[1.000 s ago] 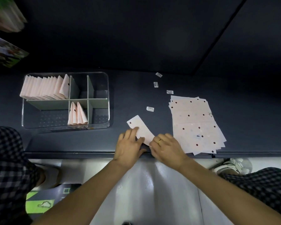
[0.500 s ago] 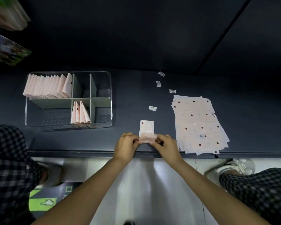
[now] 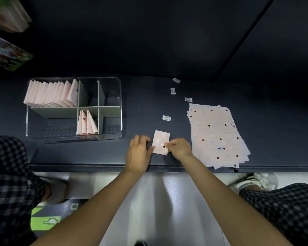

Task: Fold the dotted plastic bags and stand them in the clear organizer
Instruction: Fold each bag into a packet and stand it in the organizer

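While both hands meet at one folded bag low in the middle of the frame, the layout reads as follows.

Folded bag: the folded bag (image 3: 160,142) lies flat on the dark counter (image 3: 149,103), just below frame centre, near the counter's front edge.
Long axis: it runs up and down the frame, leaning slightly to the right at the top.
Left hand: the left hand (image 3: 138,153) sits just left of the bag, thumb tip touching its lower left edge; the other fingers are curled, and I cannot tell whether they hold anything.
Right hand: the right hand (image 3: 179,148) sits just right of it, fingertips pinching the lower right part by a dark dot.
Key relation: the bag lies between the two hands, extending upward in the frame from the fingertips; both are equally close.
Organizer: the clear organizer (image 3: 121,110) is at centre left, on the left hand's side, with folded bags standing in two compartments.
Unfolded stack: the flat dotted bags (image 3: 219,135) lie right of the right hand.
Likely step: another fold, or a lift leftward.
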The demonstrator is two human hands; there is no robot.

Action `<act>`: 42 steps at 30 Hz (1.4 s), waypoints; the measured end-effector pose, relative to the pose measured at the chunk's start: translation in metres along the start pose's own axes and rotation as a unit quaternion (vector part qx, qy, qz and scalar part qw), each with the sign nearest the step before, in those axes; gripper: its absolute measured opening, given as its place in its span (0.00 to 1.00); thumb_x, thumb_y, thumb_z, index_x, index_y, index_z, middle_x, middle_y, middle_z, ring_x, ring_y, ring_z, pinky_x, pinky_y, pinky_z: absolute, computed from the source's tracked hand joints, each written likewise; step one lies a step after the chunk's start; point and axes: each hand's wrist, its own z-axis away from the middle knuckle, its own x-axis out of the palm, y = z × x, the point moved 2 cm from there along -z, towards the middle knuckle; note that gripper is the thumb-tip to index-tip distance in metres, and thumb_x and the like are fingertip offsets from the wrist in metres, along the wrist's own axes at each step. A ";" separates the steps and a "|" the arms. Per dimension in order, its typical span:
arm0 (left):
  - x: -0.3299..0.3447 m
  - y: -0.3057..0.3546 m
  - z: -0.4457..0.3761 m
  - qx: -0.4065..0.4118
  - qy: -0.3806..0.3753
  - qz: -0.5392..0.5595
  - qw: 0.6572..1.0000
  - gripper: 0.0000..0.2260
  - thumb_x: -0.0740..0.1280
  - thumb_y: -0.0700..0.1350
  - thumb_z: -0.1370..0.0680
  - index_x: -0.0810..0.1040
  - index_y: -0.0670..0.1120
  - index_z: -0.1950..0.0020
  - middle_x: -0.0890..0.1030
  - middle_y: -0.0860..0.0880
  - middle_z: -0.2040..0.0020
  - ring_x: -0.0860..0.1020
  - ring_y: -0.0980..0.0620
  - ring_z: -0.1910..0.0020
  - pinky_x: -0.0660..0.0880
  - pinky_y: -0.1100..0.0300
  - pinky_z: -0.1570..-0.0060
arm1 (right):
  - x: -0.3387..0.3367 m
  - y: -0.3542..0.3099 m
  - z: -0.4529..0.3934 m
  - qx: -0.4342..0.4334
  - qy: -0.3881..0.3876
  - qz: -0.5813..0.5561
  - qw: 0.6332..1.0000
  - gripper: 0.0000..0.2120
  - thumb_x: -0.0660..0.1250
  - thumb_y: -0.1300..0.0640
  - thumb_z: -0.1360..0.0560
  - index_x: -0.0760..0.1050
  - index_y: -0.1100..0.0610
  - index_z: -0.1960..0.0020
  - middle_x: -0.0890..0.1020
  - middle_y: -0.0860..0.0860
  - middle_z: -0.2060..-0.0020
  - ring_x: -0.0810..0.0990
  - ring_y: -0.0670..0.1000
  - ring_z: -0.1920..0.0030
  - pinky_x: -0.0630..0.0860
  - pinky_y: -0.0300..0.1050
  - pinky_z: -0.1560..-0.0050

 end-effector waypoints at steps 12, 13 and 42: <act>0.022 -0.003 0.031 0.218 -0.200 -0.282 0.913 0.37 0.50 0.63 0.21 0.35 0.45 0.24 0.36 0.43 0.23 0.35 0.48 0.24 0.34 0.53 0.27 | -0.006 -0.011 -0.006 0.061 -0.045 0.008 0.997 0.09 0.64 0.54 0.24 0.77 0.58 0.58 0.84 0.58 0.53 0.78 0.53 0.61 0.75 0.42 0.51; 0.021 -0.003 0.029 0.221 -0.207 -0.298 0.905 0.38 0.51 0.64 0.21 0.34 0.45 0.24 0.36 0.43 0.23 0.35 0.47 0.24 0.35 0.52 0.27 | -0.006 -0.011 -0.006 0.063 -0.041 -0.007 0.997 0.10 0.64 0.54 0.24 0.77 0.58 0.60 0.84 0.58 0.54 0.78 0.53 0.61 0.75 0.43 0.51; 0.017 -0.011 0.018 0.124 -0.158 -0.019 0.979 0.21 0.64 0.57 0.23 0.71 0.54 0.31 0.60 0.51 0.25 0.57 0.53 0.27 0.52 0.65 0.31 | -0.014 -0.024 -0.028 -0.122 0.057 0.144 0.980 0.04 0.67 0.61 0.26 0.79 0.60 0.52 0.82 0.56 0.51 0.78 0.57 0.48 0.72 0.44 0.51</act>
